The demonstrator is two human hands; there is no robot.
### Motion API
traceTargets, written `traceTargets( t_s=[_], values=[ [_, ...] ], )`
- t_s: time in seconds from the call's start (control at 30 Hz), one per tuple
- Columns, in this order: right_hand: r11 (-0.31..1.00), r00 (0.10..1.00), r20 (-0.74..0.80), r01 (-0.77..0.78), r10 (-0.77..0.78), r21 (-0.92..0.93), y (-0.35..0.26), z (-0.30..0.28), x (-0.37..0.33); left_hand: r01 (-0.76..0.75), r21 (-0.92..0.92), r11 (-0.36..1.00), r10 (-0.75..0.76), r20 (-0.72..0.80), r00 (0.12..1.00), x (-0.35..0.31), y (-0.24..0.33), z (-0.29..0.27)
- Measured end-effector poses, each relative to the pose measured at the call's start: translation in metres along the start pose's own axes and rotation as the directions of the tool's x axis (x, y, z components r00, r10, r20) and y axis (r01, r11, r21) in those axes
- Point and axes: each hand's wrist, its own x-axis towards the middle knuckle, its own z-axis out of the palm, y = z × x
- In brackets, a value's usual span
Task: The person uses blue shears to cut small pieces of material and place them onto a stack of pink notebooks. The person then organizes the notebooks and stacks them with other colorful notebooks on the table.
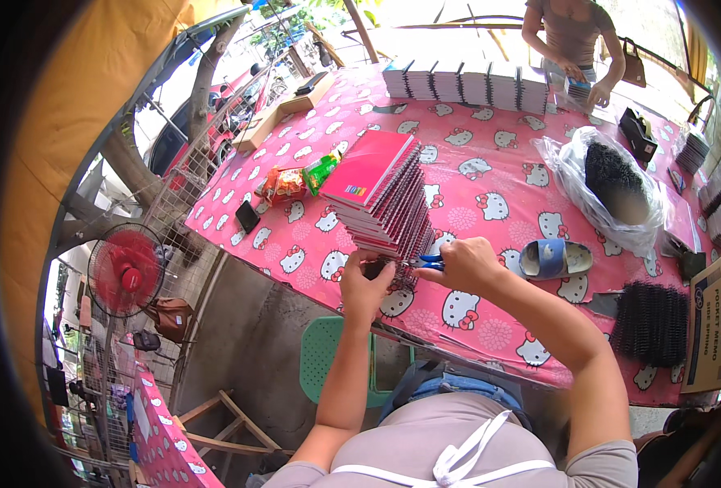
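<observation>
A tall stack of spiral-bound notebooks with a pink-red cover on top stands on the table before me, its coils facing right. At the near foot of that stack my left hand grips a dark-covered notebook between thumb and fingers; most of it is hidden. My right hand is closed around blue-handled pliers. The jaws point left and meet the coil edge beside my left thumb. Whether they bite the wire is too small to tell.
Snack packets and a phone lie left. Rightward are a blue slipper, a plastic bag of black coils, loose black coils and a cardboard box. Across the table, another person handles notebooks near a notebook row.
</observation>
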Motion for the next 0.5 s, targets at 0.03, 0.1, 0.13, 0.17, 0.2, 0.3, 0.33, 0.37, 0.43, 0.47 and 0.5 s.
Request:
traceTargets(
  t_s=[0.03, 0.1, 0.13, 0.17, 0.2, 0.3, 0.33, 0.37, 0.43, 0.47, 0.5],
  values=[
    [1.0, 1.0, -0.018, -0.007, 0.007, -0.004, 0.003, 0.0, -0.004, 0.041, -0.025, 0.999, -0.04, 0.012, 0.999, -0.003, 0.007, 0.0],
    [0.98, 0.88, -0.439, 0.123, -0.181, -0.158, 0.021, 0.021, 0.0, 0.086, -0.05, 0.995, -0.084, 0.034, 0.996, -0.007, 0.015, 0.003],
    [0.956, 0.745, -0.605, 0.157, -0.28, -0.249, 0.025, 0.029, 0.003, 0.094, -0.049, 0.994, -0.092, 0.042, 0.995, -0.009, 0.016, 0.006],
    [0.95, 0.731, -0.615, 0.162, -0.297, -0.266, 0.029, 0.036, 0.005, 0.103, -0.048, 0.994, -0.1, 0.051, 0.994, -0.01, 0.016, 0.009],
    [0.943, 0.713, -0.625, 0.172, -0.318, -0.283, 0.025, 0.035, 0.009, 0.084, -0.049, 0.995, -0.082, 0.047, 0.996, -0.01, 0.015, 0.01],
    [0.993, 0.967, -0.23, 0.091, -0.106, -0.076, 0.007, 0.019, 0.012, 0.057, -0.049, 0.997, -0.055, 0.037, 0.998, -0.007, 0.006, 0.008],
    [1.0, 1.0, 0.021, 0.006, -0.006, 0.011, -0.001, 0.009, 0.009, 0.066, -0.047, 0.997, -0.064, 0.035, 0.997, -0.003, -0.003, 0.004],
    [1.0, 0.999, 0.045, 0.004, -0.004, 0.008, -0.004, 0.005, 0.006, 0.075, -0.045, 0.996, -0.074, 0.032, 0.997, -0.001, -0.009, -0.001],
    [1.0, 0.995, 0.095, -0.014, 0.013, 0.0, -0.004, 0.003, 0.0, 0.114, -0.044, 0.993, -0.113, 0.022, 0.993, -0.001, -0.008, -0.002],
    [0.999, 0.999, -0.042, 0.02, -0.022, -0.038, 0.0, 0.01, -0.002, 0.133, -0.044, 0.99, -0.133, 0.015, 0.991, -0.002, -0.006, -0.003],
    [0.996, 0.982, -0.181, 0.042, -0.056, -0.083, 0.01, 0.021, -0.006, 0.144, -0.053, 0.988, -0.143, 0.035, 0.989, -0.003, -0.003, -0.001]
  ],
)
